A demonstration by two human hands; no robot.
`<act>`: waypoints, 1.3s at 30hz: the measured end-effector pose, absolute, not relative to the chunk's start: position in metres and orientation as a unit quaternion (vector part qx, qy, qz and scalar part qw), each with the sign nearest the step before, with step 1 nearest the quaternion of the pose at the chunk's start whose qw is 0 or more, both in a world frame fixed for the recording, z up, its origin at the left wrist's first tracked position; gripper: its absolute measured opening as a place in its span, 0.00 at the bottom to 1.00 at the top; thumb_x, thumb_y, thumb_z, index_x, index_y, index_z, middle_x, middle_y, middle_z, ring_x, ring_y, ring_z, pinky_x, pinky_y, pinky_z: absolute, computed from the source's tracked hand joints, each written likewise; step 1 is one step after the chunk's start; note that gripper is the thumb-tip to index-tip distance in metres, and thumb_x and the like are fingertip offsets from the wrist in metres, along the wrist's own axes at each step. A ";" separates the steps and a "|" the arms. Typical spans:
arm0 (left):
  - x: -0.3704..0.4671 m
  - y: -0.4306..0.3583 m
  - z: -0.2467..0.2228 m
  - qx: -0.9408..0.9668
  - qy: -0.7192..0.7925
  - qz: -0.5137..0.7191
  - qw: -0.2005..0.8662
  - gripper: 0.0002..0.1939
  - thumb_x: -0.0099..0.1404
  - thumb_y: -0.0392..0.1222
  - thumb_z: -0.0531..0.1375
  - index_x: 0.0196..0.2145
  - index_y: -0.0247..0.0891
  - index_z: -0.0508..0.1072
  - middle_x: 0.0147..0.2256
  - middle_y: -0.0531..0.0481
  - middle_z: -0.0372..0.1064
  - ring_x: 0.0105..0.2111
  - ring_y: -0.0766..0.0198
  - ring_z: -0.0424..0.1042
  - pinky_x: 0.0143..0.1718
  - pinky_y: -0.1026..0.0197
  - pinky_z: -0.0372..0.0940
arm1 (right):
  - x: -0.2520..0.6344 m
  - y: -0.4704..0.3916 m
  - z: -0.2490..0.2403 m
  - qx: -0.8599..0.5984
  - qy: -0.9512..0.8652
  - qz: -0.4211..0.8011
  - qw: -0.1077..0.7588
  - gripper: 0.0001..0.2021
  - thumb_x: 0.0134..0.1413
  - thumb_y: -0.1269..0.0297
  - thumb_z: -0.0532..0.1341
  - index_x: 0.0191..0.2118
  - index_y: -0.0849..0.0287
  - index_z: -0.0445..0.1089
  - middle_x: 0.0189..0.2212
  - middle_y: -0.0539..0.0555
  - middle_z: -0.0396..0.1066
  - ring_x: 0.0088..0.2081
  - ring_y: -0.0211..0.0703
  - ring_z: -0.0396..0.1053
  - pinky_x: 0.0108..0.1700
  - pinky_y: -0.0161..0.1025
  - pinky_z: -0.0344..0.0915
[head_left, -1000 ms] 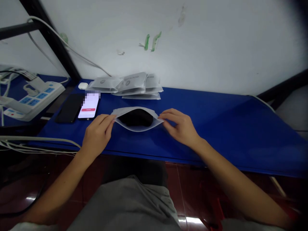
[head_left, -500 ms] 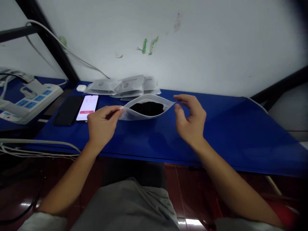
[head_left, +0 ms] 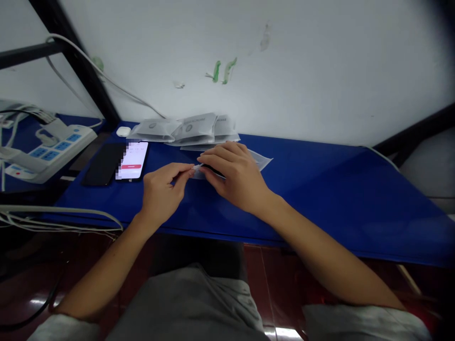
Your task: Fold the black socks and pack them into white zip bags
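Observation:
A frosted plastic zip bag (head_left: 262,160) lies on the blue tabletop, mostly covered by my right hand. Its left corner is pinched between the thumb and fingertips of my left hand (head_left: 161,192). My right hand (head_left: 236,173) reaches across the bag, with its fingers over the far edge and its thumb on the near edge, close to that same corner. Between thumb and fingers a sliver of dark content (head_left: 215,171) shows in the bag's mouth. The bag's right end sticks out past my knuckles.
Several similar frosted bags (head_left: 195,128) lie by the wall behind. To the left are a lit phone (head_left: 133,161), a dark phone (head_left: 102,164), a white earbud case (head_left: 123,131) and a power strip (head_left: 53,154) with cables. Black metal frame bars (head_left: 80,71) flank the table.
My right hand has moved left from beside the bag's right end and closed on the bag near its left corner. The wide mouth has narrowed there. My left hand keeps its pinch, shifted slightly right.

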State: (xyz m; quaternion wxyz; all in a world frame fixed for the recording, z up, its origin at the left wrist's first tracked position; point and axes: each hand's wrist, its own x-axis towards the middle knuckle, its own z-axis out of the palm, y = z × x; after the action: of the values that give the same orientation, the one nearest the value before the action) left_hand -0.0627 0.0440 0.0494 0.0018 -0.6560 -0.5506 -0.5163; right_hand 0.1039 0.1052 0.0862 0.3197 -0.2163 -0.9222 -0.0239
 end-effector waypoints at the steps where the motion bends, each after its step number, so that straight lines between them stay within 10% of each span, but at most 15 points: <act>1: -0.062 0.044 0.049 -0.653 -0.553 -0.517 -0.001 0.05 0.64 0.37 0.59 0.34 0.40 0.77 0.32 0.54 0.78 0.30 0.67 0.76 0.34 0.65 0.71 | 0.103 0.106 0.087 -0.216 -0.924 -0.019 0.315 0.09 0.63 0.66 0.53 0.41 0.58 0.71 0.39 0.54 0.74 0.41 0.47 0.65 0.47 0.46 0.59; 39: -0.078 0.044 0.035 -0.650 -0.560 -0.506 0.095 0.06 0.65 0.35 0.55 0.32 0.41 0.71 0.29 0.53 0.72 0.30 0.65 0.71 0.35 0.62 0.65 | 0.155 0.120 0.073 -0.227 -0.935 -0.161 0.219 0.11 0.60 0.72 0.51 0.40 0.57 0.70 0.37 0.54 0.73 0.41 0.47 0.64 0.51 0.47 0.57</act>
State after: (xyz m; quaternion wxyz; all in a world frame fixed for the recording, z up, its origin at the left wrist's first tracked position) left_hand -0.0779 0.0441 0.0346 0.0951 -0.6495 -0.5595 -0.5060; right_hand 0.1549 0.1205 0.0726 0.2186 -0.2268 -0.9354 -0.1608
